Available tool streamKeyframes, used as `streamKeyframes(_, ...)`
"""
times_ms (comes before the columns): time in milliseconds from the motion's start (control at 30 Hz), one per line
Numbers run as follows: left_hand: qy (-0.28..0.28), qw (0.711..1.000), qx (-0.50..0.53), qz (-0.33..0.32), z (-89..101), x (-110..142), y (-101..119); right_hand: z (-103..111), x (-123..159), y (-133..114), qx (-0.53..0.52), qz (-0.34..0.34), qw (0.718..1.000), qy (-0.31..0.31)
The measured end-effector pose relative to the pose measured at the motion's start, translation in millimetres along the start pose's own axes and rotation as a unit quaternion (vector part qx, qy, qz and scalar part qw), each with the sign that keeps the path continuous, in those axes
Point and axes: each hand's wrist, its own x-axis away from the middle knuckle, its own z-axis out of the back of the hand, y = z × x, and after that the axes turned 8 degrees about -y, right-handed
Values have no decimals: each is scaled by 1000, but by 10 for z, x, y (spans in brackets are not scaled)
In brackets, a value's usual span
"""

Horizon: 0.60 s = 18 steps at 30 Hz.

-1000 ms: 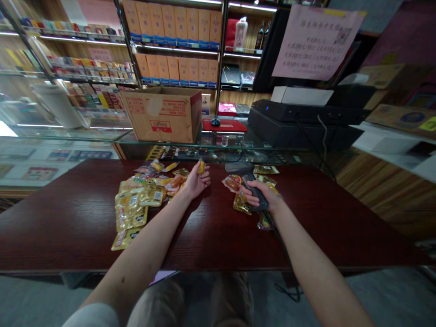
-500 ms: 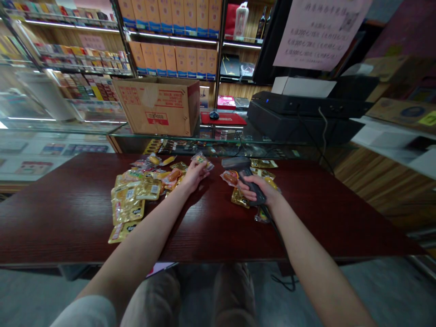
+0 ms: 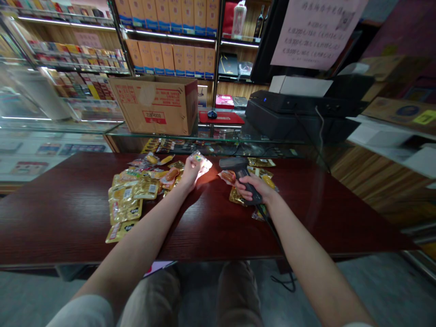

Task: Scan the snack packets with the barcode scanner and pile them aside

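My left hand is closed on a small clear snack packet, which is lit brightly by the scanner's beam. My right hand wraps round the handle of a dark barcode scanner, its head pointing left toward the packet. A cable runs down from the scanner's grip. Left of my left hand lies a heap of gold snack packets with a few sausage-like packets. Under and around the scanner lie several more packets, partly hidden by my right hand.
Beyond the dark red table stands a glass counter with an open cardboard box, a mouse on a red mat, and a black machine. Shelves of orange boxes rise behind. A sheet with writing hangs at right.
The scanner's light has come on and falls on the packet in my left hand. That packet has been tilted up slightly, and the whole view has shifted a little.
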Motion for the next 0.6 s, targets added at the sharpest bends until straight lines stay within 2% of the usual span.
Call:
streamKeyframes(67,39,989,-128,-58,-10,19,46,-3,24,-35,-16,9,1000,-4)
streamKeyframes(133,64,945,-296,-120,-11,77,137,10,62,-88,-32,23,999,-5)
streamKeyframes(200,78,869,-467,-146,8,157,253,43,107,-146,-46,41,998,4)
streamKeyframes(267,84,781,-607,-122,57,227,358,90,150,-196,-57,59,996,21)
streamKeyframes(333,97,708,-694,-88,129,266,420,138,180,-228,-64,76,994,39)
streamKeyframes(367,109,683,-718,-75,169,274,431,158,190,-238,-67,82,993,46)
streamKeyframes(467,150,646,-745,-70,255,268,404,194,200,-251,-73,90,992,55)
streamKeyframes(533,160,642,-743,-98,262,259,362,203,196,-251,-72,90,992,58)
streamKeyframes(600,141,646,-736,-145,221,254,313,206,191,-251,-68,87,992,66)
